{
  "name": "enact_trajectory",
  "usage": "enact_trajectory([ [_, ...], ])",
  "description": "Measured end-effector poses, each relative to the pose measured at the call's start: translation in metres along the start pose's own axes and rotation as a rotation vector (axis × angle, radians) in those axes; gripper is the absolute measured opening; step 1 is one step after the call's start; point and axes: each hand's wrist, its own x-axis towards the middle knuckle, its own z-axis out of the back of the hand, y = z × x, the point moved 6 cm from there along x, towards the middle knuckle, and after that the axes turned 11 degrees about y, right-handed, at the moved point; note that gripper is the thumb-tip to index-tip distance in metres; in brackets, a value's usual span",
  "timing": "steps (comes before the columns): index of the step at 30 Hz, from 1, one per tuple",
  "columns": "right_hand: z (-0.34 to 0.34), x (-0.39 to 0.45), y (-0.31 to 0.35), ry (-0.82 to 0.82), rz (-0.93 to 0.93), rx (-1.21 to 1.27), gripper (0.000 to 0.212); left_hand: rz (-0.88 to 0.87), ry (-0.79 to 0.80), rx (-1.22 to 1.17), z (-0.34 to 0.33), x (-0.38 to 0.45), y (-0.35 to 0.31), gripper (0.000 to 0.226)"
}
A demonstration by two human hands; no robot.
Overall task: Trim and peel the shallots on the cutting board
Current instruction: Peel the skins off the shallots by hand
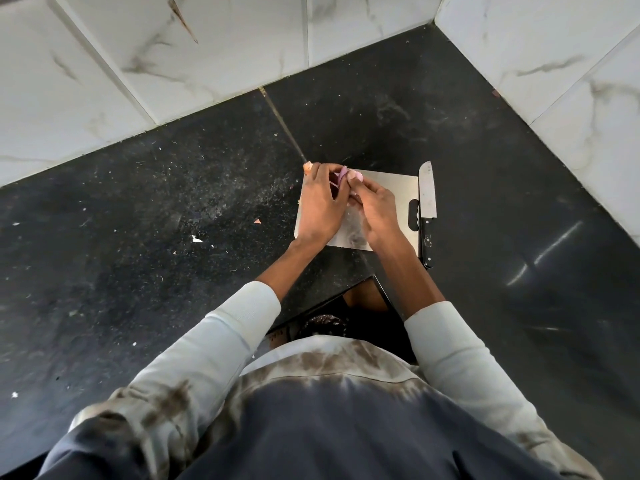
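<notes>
The small pink-purple shallot (343, 175) is being held just above the far edge of the flat rectangular steel cutting board (388, 188), pinched between the fingertips of both hands, so that any loosened skin should fall onto the board rather than the counter. The left hand (320, 202) is curling around the shallot from the left side, apparently steadying it, while the right hand (375, 211) is closing on it from the right with thumb and fingers, a grip that suggests skin is being pulled away; exactly which layer is being gripped is hidden by the fingers. Both hands are together and touching the shallot, and neither is holding a tool. A pale orange-tan piece (307, 166), probably peel or another shallot, is showing just beyond the left knuckles at the board's far left corner. The wide-bladed kitchen knife with a black handle (427, 209) is lying flat along the right edge of the board, blade pointing away from the person, parked within reach yet clear of the working fingers, which suggests peeling rather than trimming is the step in hand. The board is resting on a dark speckled stone counter (173, 209), where small scraps (196, 239) are lying scattered to the left. White marbled wall tiles (207, 46) are enclosing the corner behind.
</notes>
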Motion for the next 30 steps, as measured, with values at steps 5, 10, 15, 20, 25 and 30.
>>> enact_trajectory([
  [5, 0.003, 0.0, -0.003, 0.009, 0.03, 0.101, 0.025, -0.032, 0.066, 0.009, 0.0, -0.001, -0.001, 0.032],
  [10, 0.001, 0.0, -0.002, 0.076, 0.042, 0.258, 0.024, -0.047, 0.03, -0.059, 0.005, -0.001, -0.002, 0.023],
  [15, 0.003, 0.0, 0.0, 0.125, 0.024, 0.37, 0.025, -0.044, -0.003, -0.068, 0.01, 0.002, -0.003, 0.023],
  [20, 0.0, -0.002, 0.003, 0.141, 0.028, 0.3, 0.025, -0.031, 0.014, -0.06, 0.006, 0.001, -0.002, 0.031],
  [25, 0.009, 0.006, -0.002, 0.069, 0.029, 0.26, 0.031, -0.05, 0.023, -0.083, 0.003, 0.001, -0.002, 0.033],
  [30, 0.012, 0.004, -0.014, 0.061, -0.07, 0.481, 0.041, -0.006, -0.02, -0.062, 0.01, 0.006, 0.004, 0.03],
])
